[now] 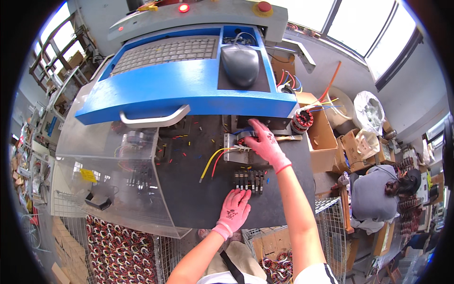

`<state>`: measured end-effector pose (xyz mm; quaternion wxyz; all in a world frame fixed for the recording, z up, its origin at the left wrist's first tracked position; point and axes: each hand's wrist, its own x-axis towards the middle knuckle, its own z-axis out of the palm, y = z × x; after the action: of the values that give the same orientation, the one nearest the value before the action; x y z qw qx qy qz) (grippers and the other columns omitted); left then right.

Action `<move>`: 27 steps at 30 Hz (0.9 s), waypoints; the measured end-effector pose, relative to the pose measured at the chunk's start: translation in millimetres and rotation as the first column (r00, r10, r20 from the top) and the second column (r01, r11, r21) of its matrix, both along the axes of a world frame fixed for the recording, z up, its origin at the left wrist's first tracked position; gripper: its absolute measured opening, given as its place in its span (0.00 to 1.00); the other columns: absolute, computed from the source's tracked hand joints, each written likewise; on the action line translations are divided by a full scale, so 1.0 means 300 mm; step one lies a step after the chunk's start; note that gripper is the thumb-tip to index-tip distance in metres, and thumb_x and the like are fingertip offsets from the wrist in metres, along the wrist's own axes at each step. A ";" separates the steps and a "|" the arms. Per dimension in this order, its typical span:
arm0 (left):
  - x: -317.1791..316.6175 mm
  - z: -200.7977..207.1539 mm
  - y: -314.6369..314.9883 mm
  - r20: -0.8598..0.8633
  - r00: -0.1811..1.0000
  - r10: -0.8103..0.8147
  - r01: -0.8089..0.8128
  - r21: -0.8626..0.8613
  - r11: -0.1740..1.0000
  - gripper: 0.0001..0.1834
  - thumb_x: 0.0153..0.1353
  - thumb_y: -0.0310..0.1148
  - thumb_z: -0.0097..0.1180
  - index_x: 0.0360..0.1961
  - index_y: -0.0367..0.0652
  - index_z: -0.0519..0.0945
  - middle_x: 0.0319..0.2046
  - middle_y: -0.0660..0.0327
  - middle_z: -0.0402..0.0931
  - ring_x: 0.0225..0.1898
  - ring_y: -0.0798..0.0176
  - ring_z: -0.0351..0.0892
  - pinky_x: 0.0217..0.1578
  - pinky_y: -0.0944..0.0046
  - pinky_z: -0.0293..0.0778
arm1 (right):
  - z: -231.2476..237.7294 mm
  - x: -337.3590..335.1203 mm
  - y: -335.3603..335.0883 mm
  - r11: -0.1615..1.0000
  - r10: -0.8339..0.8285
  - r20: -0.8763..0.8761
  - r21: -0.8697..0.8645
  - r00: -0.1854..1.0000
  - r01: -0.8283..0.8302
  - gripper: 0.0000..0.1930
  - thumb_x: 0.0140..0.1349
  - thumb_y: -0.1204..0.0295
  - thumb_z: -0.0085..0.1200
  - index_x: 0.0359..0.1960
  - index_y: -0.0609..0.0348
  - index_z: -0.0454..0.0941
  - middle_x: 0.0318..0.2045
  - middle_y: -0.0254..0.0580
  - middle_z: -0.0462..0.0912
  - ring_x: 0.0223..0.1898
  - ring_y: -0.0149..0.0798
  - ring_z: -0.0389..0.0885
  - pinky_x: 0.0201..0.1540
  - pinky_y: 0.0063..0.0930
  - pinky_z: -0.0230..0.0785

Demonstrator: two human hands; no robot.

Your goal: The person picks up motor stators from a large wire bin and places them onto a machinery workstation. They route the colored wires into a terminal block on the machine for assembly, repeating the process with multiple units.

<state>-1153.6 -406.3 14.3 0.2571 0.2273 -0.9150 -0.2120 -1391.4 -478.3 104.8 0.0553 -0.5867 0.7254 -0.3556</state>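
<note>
I see dark tabletop (196,206). Right hand (267,147) at coil (245,137), nearer one; left hand (232,209) at near edge of clip row (248,180) (can't tell either grip). Coil lies beyond clip row; wires (209,163) slant near-left.

Large bright windows (362,28) on both sides, pale walls (406,90)

R hand (268,144) & L hand (234,208) gloved pink, dk-printed; worktop (198,206) coloured blk; kbd tray (151,90), 12 o'clock, painted blue.
</note>
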 end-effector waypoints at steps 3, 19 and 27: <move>-0.003 0.034 -0.010 -0.023 1.000 0.006 -0.004 0.076 0.997 0.26 0.56 0.34 0.56 0.59 0.46 0.73 0.54 0.56 0.69 0.59 0.49 0.65 0.62 0.49 0.63 | 0.014 0.002 0.002 0.982 0.043 -0.264 0.188 0.963 0.008 0.29 0.51 0.65 0.62 0.58 0.52 0.71 0.56 0.44 0.72 0.57 0.50 0.71 0.59 0.46 0.64; 0.463 0.382 0.332 -0.338 0.657 0.674 0.658 0.694 -0.292 0.47 0.55 0.73 0.42 0.66 0.48 0.63 0.65 0.52 0.62 0.66 0.43 0.60 0.62 0.37 0.60 | 0.050 0.666 0.542 0.920 0.388 0.449 -0.137 0.805 -0.367 0.17 0.62 0.70 0.53 0.51 0.64 0.77 0.34 0.43 0.78 0.35 0.40 0.76 0.36 0.31 0.70; 0.865 0.387 0.500 -0.285 0.596 0.751 0.763 0.493 -0.418 0.47 0.59 0.69 0.42 0.67 0.43 0.60 0.66 0.47 0.60 0.67 0.37 0.57 0.65 0.38 0.57 | 0.200 0.994 0.554 0.862 -0.067 0.990 -0.007 -0.128 -0.507 0.22 0.68 0.62 0.53 0.57 0.65 0.73 0.33 0.28 0.79 0.27 0.19 0.68 0.30 0.13 0.60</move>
<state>-894.1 -256.4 130.3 0.2946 0.1799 0.0189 -0.9383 -1093.3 -312.1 164.9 0.7419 -0.2258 0.3844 -0.5008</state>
